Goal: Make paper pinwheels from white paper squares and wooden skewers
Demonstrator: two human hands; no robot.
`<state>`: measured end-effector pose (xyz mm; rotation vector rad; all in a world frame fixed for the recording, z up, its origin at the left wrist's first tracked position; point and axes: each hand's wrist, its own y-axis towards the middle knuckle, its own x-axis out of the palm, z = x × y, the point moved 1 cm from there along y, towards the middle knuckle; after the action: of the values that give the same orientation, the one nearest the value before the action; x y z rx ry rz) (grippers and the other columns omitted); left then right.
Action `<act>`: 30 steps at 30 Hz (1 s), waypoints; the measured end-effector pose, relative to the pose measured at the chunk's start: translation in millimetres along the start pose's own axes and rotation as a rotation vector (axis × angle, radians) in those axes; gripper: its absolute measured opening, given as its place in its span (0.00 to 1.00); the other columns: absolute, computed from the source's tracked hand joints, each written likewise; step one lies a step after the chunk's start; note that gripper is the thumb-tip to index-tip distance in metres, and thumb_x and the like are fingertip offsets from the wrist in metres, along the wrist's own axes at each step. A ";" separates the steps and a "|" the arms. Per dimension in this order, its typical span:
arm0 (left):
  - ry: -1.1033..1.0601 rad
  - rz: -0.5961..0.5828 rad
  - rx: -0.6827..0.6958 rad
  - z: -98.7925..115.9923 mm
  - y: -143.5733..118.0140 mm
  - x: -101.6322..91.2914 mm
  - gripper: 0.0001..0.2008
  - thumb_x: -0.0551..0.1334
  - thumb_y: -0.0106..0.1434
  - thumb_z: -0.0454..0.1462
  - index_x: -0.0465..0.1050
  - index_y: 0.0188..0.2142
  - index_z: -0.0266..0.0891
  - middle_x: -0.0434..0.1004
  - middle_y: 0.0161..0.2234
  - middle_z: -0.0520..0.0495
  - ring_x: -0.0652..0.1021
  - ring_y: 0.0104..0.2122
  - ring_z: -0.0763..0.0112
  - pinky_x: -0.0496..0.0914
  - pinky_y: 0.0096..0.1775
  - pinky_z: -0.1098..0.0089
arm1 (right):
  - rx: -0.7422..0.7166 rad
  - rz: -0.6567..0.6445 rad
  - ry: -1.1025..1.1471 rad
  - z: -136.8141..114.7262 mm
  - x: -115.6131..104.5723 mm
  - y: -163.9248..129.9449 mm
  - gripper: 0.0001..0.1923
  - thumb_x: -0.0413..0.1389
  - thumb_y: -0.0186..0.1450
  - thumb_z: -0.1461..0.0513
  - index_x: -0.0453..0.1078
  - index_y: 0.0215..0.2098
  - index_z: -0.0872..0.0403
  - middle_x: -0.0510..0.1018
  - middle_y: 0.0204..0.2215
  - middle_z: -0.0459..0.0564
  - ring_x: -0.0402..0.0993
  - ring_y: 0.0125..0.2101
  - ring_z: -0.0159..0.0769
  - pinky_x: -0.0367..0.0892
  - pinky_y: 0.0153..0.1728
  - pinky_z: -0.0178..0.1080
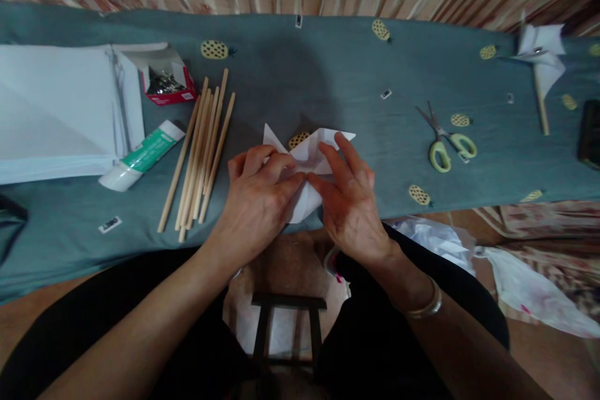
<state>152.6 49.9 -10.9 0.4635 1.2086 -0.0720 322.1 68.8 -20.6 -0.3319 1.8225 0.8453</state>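
A white paper pinwheel with cut, folded points lies at the front edge of the table, between my two hands. My left hand pinches its left side, thumb pressed at the centre and fingers curled over the paper. From the other side my right hand grips it, its thumb meeting the left thumb at the middle while the other fingers rest along the upper right point. What lies under the thumbs at the centre is hidden.
Left are wooden sticks, a glue tube, a red box of metal fasteners and a white paper stack. Green-handled scissors lie right. A finished pinwheel on a stick and a dark object are far right.
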 end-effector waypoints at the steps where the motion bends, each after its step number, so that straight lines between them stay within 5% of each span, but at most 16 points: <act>1: 0.001 0.003 0.001 -0.6 0.4 1.5 0.08 0.58 0.69 0.39 0.76 0.42 0.44 0.77 0.44 0.50 0.70 0.51 0.54 0.64 0.48 0.53 | -0.001 0.007 0.005 0.0 0.5 -0.2 0.17 0.42 0.72 0.66 0.73 0.45 0.56 0.64 0.62 0.61 0.50 0.67 0.48 0.60 0.58 0.53; 13: -0.028 -0.062 0.042 3.9 6.2 0.5 0.09 0.55 0.69 0.34 0.74 0.39 0.38 0.77 0.43 0.44 0.71 0.52 0.50 0.62 0.50 0.50 | -0.001 -0.070 0.040 -7.1 5.6 -0.3 0.19 0.40 0.70 0.69 0.67 0.51 0.50 0.65 0.63 0.54 0.47 0.69 0.43 0.57 0.61 0.53; 30: -0.108 -0.037 -0.006 1.2 13.9 -2.7 0.09 0.59 0.66 0.35 0.79 0.39 0.39 0.80 0.42 0.44 0.72 0.49 0.51 0.62 0.49 0.47 | 0.030 -0.064 0.105 -0.8 6.7 -12.8 0.21 0.43 0.69 0.69 0.65 0.58 0.54 0.63 0.64 0.57 0.43 0.69 0.47 0.56 0.60 0.53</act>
<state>156.8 61.5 -3.8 0.4264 1.1112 -0.1237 326.2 60.2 -31.5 -0.4204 1.9091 0.7679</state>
